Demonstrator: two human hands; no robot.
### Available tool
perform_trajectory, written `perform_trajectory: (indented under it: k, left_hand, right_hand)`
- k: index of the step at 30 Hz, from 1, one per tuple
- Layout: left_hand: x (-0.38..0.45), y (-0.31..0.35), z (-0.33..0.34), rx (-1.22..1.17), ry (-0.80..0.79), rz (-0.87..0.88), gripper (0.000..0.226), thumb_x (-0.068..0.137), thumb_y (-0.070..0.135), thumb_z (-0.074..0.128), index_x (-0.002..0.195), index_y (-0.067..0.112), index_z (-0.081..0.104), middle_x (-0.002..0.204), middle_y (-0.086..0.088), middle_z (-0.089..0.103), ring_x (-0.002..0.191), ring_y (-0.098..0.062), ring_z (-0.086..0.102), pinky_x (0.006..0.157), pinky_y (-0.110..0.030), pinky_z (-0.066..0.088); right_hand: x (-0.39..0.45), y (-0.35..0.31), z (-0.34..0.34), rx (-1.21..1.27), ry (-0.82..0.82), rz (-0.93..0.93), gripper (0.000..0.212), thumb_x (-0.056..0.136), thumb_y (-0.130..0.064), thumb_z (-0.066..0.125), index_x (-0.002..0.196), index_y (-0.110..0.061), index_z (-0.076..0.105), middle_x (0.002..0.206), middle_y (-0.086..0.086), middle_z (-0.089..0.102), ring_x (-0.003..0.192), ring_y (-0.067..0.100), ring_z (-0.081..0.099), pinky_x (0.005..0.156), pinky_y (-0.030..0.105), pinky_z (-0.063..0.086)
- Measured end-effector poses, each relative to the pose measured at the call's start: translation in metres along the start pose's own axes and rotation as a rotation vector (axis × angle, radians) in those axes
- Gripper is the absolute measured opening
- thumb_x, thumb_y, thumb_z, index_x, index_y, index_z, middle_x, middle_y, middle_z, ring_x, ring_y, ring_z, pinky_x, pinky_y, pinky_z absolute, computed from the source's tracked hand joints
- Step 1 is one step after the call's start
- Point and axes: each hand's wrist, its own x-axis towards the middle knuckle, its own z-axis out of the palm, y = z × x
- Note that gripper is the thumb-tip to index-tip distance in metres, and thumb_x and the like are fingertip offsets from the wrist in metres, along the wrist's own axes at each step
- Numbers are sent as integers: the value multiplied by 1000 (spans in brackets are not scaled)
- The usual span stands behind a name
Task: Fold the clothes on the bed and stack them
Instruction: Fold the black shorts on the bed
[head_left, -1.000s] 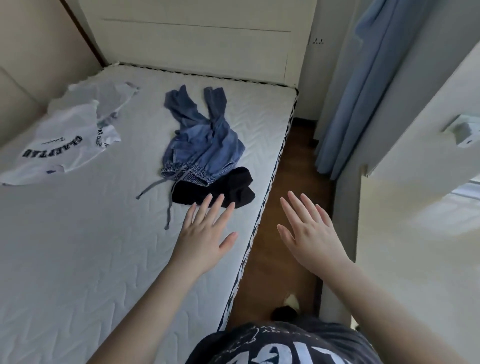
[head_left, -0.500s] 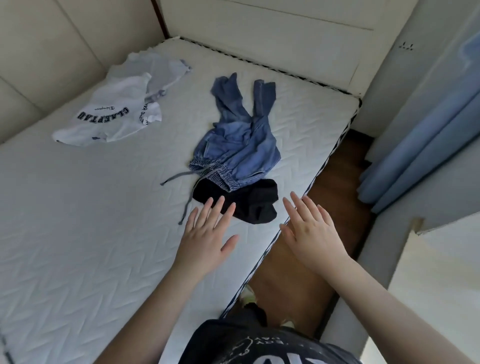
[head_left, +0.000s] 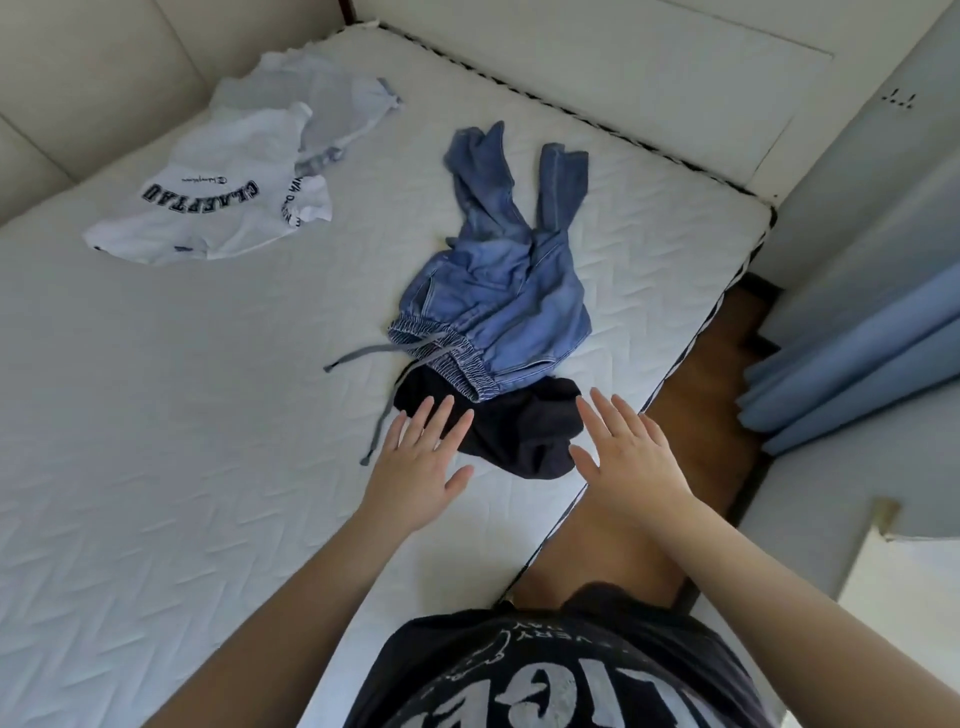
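**Hands closing in on first garment**

Both hands now reach the crumpled black cloth garment (head_left: 524, 434), vs. short of it a sec ago. Left hand (head_left: 423, 457) and right hand (head_left: 626, 457) flat, fingers spread, holding nothing. Blue denim drawstring trousers (head_left: 498, 291) lie at 12 o'clock overlapping it; white lettered T-shirt (head_left: 218, 208) at 10 o'clock on white quilted mattress (head_left: 156, 415). Nothing folded yet; pickup prob. next.
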Motion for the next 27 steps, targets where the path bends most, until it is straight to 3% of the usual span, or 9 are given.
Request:
perform_trajectory:
  k: [7,19,24,27]
  left_hand:
    - [66,-4,19,-4,-78,55,65,92,54,32,150,25,33,156,-6,33,143,-28,31,113,-50,28]
    - [173,11,103,-38,-270,75,68,90,55,28,150,24,34,155,-9,35,143,-29,31,113,-50,29]
    - [199,26,154,-61,-431,64,68,95,54,31,155,27,12,163,-6,11,150,-26,8,119,-47,11]
    - [209,30,178,-80,-564,31,70,98,53,34,155,29,3,164,-3,1,150,-25,-1,120,-49,7]
  right_hand:
    - [50,7,28,67,-114,26,66,102,-54,20,158,-25,0,165,-2,-1,152,20,0,121,40,7]
    - [172,57,94,89,-298,22,68,103,-50,27,157,-20,-1,165,-1,0,152,20,5,122,40,14]
    - [206,77,133,88,-391,21,66,103,-46,29,157,-18,2,165,2,4,151,21,11,120,40,20]
    - [221,88,153,130,-491,39,66,104,-43,31,157,-17,3,165,2,4,150,22,12,118,41,21]
